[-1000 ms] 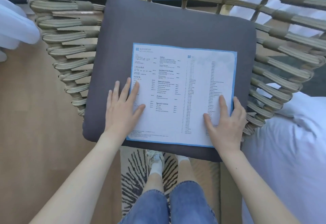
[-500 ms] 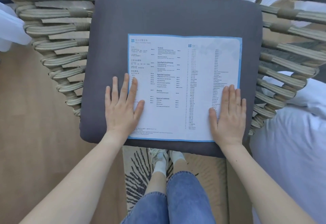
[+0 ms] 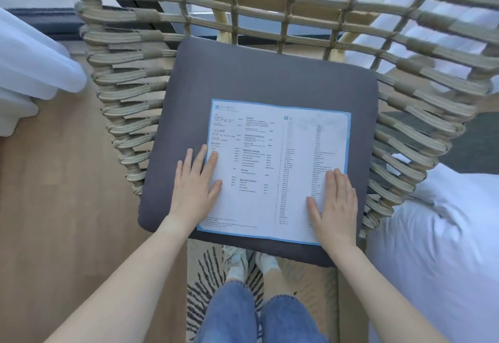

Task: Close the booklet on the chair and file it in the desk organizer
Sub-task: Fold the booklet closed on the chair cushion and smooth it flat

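Note:
The booklet [image 3: 275, 170], white with a blue border and printed menu text, lies open and flat on the grey seat cushion [image 3: 259, 78] of a woven wicker chair [image 3: 129, 78]. My left hand [image 3: 193, 186] rests flat on the booklet's left edge, fingers spread, partly on the cushion. My right hand [image 3: 334, 205] lies flat on the lower right corner of the right page, fingers together. Neither hand grips the paper. No desk organizer is in view.
White bedding [image 3: 442, 240] sits close to the chair's right side. A white curtain [image 3: 29, 67] hangs at the left over a wooden floor [image 3: 54, 207]. A striped rug [image 3: 208, 270] and my legs in jeans are below the seat.
The view has tilted up, so the chair and booklet sit lower in frame. Both hands stay flat on the booklet's outer edges; the right fingers have closed together.

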Demonstrator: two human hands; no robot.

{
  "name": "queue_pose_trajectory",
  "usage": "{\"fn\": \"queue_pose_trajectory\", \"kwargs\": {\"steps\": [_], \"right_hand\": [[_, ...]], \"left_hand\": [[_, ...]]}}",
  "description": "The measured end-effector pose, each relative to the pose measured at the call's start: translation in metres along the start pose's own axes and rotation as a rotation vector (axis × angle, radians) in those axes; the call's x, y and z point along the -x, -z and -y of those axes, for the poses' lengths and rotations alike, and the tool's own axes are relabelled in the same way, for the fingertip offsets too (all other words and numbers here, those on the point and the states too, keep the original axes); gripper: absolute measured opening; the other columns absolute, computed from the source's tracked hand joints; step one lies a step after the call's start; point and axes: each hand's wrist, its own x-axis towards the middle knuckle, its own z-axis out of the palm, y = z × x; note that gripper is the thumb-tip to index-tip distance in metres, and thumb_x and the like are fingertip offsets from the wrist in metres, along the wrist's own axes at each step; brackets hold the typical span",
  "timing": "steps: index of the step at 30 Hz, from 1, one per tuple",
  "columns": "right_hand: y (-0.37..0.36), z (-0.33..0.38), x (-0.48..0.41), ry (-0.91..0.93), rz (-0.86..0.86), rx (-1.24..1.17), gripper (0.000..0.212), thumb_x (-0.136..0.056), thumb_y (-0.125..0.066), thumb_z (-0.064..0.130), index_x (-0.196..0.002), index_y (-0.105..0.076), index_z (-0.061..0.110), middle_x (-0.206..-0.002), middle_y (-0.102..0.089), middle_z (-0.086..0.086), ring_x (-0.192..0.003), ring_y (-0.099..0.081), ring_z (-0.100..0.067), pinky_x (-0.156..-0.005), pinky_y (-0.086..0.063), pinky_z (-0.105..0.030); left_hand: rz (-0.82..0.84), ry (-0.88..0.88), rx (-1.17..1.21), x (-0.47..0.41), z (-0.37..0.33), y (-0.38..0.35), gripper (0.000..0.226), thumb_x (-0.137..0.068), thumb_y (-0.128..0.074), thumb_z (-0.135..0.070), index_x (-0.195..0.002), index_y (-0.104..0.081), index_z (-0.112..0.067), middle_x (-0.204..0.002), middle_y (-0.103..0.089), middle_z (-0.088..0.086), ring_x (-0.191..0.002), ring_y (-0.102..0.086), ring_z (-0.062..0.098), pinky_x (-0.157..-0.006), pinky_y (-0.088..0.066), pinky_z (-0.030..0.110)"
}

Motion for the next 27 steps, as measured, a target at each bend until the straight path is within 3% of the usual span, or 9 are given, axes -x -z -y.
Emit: {"fn": "queue_pose_trajectory", "kwargs": {"steps": [5, 12, 16, 21, 24, 27], "right_hand": [[0.021, -0.008, -0.007, -0.006, 0.014, -0.064, 0.070, -0.094, -0.061, 0.035, -0.154, -0.029, 0.018, -0.162, -0.023, -0.014, -0.150, -0.016, -0.033, -0.120, -0.016, -0.049], [0.028, -0.031, -0.004, -0.040, 0.159, -0.105, 0.079, -0.093, -0.055, 0.052, -0.157, -0.013, 0.035, -0.167, -0.006, -0.009, -0.153, -0.004, -0.025, -0.121, -0.017, -0.049], [0.022, -0.034, -0.005, -0.052, 0.155, -0.064, 0.084, -0.091, -0.058, 0.053, -0.158, -0.013, 0.030, -0.167, -0.005, -0.005, -0.153, -0.004, -0.023, -0.120, -0.021, -0.049], [0.015, -0.032, -0.002, -0.103, 0.133, -0.095, 0.086, -0.090, -0.062, 0.051, -0.158, -0.012, 0.034, -0.168, -0.003, 0.002, -0.153, -0.002, -0.019, -0.115, -0.027, -0.050], [0.014, -0.029, -0.001, -0.108, 0.126, -0.096, 0.086, -0.089, -0.062, 0.051, -0.158, -0.013, 0.032, -0.168, -0.004, 0.002, -0.153, -0.001, -0.019, -0.118, -0.023, -0.048], [0.012, -0.021, 0.001, -0.086, 0.106, -0.074, 0.085, -0.090, -0.063, 0.050, -0.158, -0.017, 0.028, -0.167, -0.007, -0.003, -0.154, -0.003, -0.024, -0.122, -0.015, -0.045]], "left_hand": [[-0.104, 0.086, 0.295, 0.003, -0.002, 0.016, 0.068, -0.092, -0.061, -0.028, -0.152, -0.030, -0.020, -0.157, -0.033, 0.009, -0.145, -0.023, 0.029, -0.118, -0.023, 0.046], [-0.148, 0.076, 0.409, 0.016, -0.015, 0.010, 0.072, -0.087, -0.067, -0.021, -0.151, -0.033, -0.022, -0.149, -0.044, 0.002, -0.133, -0.030, 0.023, -0.109, -0.029, 0.034], [-0.182, 0.228, 0.657, 0.014, -0.024, 0.008, 0.070, -0.083, -0.069, -0.014, -0.145, -0.040, -0.028, -0.137, -0.046, -0.010, -0.123, -0.030, 0.010, -0.100, -0.029, 0.027], [-0.158, 0.318, 0.980, 0.009, -0.025, 0.017, 0.061, -0.077, -0.070, -0.001, -0.129, -0.056, -0.028, -0.131, -0.050, -0.004, -0.108, -0.057, 0.004, -0.081, -0.046, 0.007], [-0.106, 0.332, 1.038, 0.010, -0.019, 0.025, 0.058, -0.077, -0.073, -0.002, -0.123, -0.058, -0.034, -0.118, -0.062, -0.007, -0.096, -0.064, -0.001, -0.075, -0.054, 0.018], [-0.078, 0.301, 1.078, 0.013, -0.015, 0.035, 0.060, -0.077, -0.074, -0.001, -0.121, -0.056, -0.038, -0.110, -0.068, -0.008, -0.086, -0.067, -0.005, -0.066, -0.054, 0.015]]}}
